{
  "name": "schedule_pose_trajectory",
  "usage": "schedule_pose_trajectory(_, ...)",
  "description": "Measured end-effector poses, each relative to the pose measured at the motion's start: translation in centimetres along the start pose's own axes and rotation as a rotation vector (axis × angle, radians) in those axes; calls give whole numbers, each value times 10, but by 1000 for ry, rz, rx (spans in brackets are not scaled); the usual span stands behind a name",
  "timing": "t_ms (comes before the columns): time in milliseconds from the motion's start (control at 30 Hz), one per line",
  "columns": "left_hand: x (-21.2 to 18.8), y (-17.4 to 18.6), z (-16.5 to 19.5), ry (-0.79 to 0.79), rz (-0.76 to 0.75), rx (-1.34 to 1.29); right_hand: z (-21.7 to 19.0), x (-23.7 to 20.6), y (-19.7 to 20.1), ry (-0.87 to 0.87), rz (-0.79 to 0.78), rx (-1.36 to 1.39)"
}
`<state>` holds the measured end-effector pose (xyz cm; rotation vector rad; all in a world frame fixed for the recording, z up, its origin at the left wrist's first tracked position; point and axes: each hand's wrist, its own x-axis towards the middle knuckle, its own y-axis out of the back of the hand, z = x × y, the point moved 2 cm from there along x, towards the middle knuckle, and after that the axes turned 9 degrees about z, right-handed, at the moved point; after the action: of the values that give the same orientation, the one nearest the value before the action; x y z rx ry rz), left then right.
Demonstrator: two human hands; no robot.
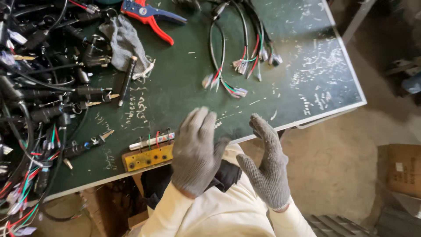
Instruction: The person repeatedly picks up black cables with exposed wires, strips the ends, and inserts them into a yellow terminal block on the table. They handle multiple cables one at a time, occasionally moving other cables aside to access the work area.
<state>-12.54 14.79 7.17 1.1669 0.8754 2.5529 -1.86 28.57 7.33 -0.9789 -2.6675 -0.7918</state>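
Yellow block [148,158] with a row of dark holes, sitting at the near edge of the green bench [184,83], just left of the left hand [196,151]. Short red and green wire ends stand up along its back edge. A white marker pen [151,141] lies just behind it, parallel to the edge.

Left hand: grey knit glove, palm down, fingers [199,120] straight and close together, holding nothing. It hovers over the bench edge; contact with the surface cannot be told. Cream sleeve below the wrist.

Right hand [265,164]: same grey glove, turned edge-on, fingers [262,124] straight and together, thumb out to the side, empty. It sits just off the near edge of the bench, apart from the left hand.

Around:
- Wire harness [237,57] with black leads and coloured ends carrying small connectors, mid-bench, well beyond both hands.
- Red and blue wire stripper [149,15] at the far edge.
- Spare grey glove [125,41] lying crumpled, with a black rod-shaped tool [127,81] across its lower edge.
- Heap of black cables [39,87] and key switches filling the left side, coloured wires spilling over the near-left corner.
- Bench top marked with chalk scribbles and littered with white insulation scraps.
- Cardboard box [401,169] on the dirt floor to the right.
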Motion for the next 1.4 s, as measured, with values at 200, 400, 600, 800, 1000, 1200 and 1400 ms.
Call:
schedule_pose_trajectory(200,-41,59,-38,105,52,118,18,-4,-41,53,-39,45)
schedule_pose_trajectory(400,-39,139,-97,280,132,473,21,5,-75,238,-82,-42)
schedule_pose_trajectory(600,-22,185,-167,345,199,1015,23,6,-76,380,-59,-121)
schedule_pose_trajectory(800,-6,174,-209,428,-4,1172,23,5,-76,364,-43,-130)
schedule_pose_trajectory(1000,-29,176,-169,231,371,810,12,-13,-65,-31,-86,201)
schedule_pose_trajectory(1200,-51,120,-76,-48,-44,50,31,-38,-79,-866,-153,856)
schedule_pose_trajectory(1400,-99,122,-25,16,101,263,58,-38,-97,-940,-712,1915)
